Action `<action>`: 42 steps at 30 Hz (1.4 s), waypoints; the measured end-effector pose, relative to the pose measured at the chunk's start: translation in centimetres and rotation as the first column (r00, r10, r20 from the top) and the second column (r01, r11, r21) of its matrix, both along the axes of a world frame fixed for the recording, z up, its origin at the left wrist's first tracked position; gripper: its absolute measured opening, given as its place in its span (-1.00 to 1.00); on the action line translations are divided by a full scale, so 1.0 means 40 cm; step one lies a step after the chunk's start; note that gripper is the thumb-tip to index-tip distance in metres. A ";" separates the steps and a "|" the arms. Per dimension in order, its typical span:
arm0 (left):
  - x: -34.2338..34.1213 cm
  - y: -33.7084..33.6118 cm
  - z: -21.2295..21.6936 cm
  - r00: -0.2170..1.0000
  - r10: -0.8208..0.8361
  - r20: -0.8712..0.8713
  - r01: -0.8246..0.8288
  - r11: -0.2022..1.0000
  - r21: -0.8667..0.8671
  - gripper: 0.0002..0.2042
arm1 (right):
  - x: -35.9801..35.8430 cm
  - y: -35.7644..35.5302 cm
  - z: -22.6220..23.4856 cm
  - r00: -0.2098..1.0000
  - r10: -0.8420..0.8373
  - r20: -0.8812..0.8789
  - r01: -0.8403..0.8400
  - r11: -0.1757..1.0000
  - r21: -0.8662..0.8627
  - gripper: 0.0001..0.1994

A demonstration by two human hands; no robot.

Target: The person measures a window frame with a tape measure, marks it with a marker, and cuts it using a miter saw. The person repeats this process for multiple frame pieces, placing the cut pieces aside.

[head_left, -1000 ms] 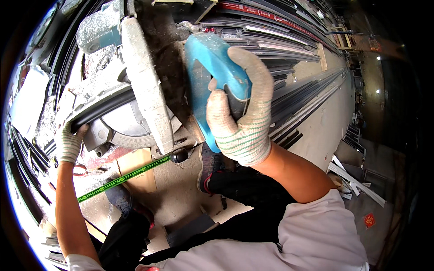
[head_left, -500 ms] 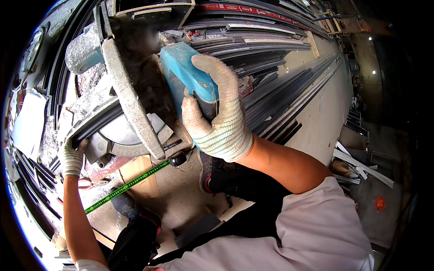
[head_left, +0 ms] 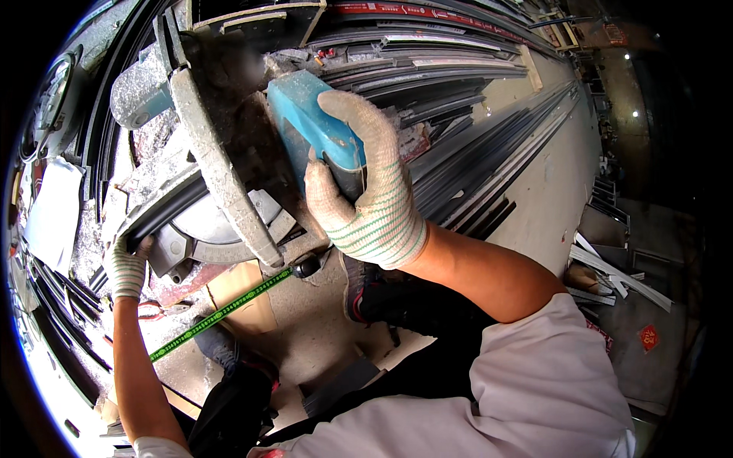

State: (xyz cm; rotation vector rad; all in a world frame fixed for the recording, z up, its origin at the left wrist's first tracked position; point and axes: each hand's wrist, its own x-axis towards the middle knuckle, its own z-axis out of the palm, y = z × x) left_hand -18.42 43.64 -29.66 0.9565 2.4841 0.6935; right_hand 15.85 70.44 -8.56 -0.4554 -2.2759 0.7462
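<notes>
My right hand (head_left: 374, 210), in a white knitted glove with green stripes, is wrapped round the blue handle (head_left: 305, 103) of a miter saw. A pale, dust-coated metal guard (head_left: 217, 160) curves down in front of the saw head; the blade itself cannot be made out. At the left, my gloved left hand (head_left: 126, 269) closes on the near end of a dark metal profile (head_left: 174, 208). That profile lies along the saw's fence, over its round silver base (head_left: 217, 229). Where it passes behind the guard, it is hidden.
A green tape measure strip (head_left: 229, 309) stretches across the floor below the saw, near red-handled pliers (head_left: 162, 309) and my shoes. Long dark profiles (head_left: 450, 172) lie stacked at the right. White offcuts (head_left: 622, 278) sit farther right; metal shavings cover the left side.
The whole view has shifted slightly. Both hands keep their grips, and the saw head shows no clear movement against its base.
</notes>
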 end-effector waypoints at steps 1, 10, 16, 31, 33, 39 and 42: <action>-0.001 0.000 -0.002 1.000 -0.011 -0.024 0.011 1.000 -0.007 -0.45 | 0.002 0.001 0.002 1.000 0.003 0.008 -0.003 1.000 0.006 -0.35; 0.009 0.004 0.004 0.978 -0.002 0.210 -0.024 0.993 0.118 -0.60 | -0.013 0.002 -0.008 0.997 0.046 -0.068 -0.050 0.997 -0.057 -0.42; 0.009 0.008 -0.004 0.983 0.048 0.176 -0.059 0.997 0.059 -0.54 | -0.002 -0.011 -0.009 0.997 0.042 -0.071 -0.061 0.957 -0.285 -0.45; 0.008 0.002 0.033 0.920 -0.146 -0.364 0.090 0.982 -0.169 -0.41 | -0.029 -0.043 0.014 0.997 -0.073 0.026 0.077 0.963 -0.257 -0.40; 0.020 0.013 0.068 0.921 -0.160 -0.355 0.086 0.973 -0.215 -0.53 | -0.026 -0.039 0.006 0.998 -0.058 -0.006 0.054 0.959 -0.279 -0.45; 0.012 0.009 0.051 0.928 -0.155 -0.339 0.090 0.975 -0.201 -0.45 | -0.029 -0.039 0.006 0.999 -0.043 -0.022 0.035 0.960 -0.278 -0.46; 0.009 0.005 0.047 0.925 -0.165 -0.341 0.095 0.972 -0.214 -0.39 | -0.027 -0.038 0.006 0.999 -0.029 -0.014 0.025 0.965 -0.260 -0.45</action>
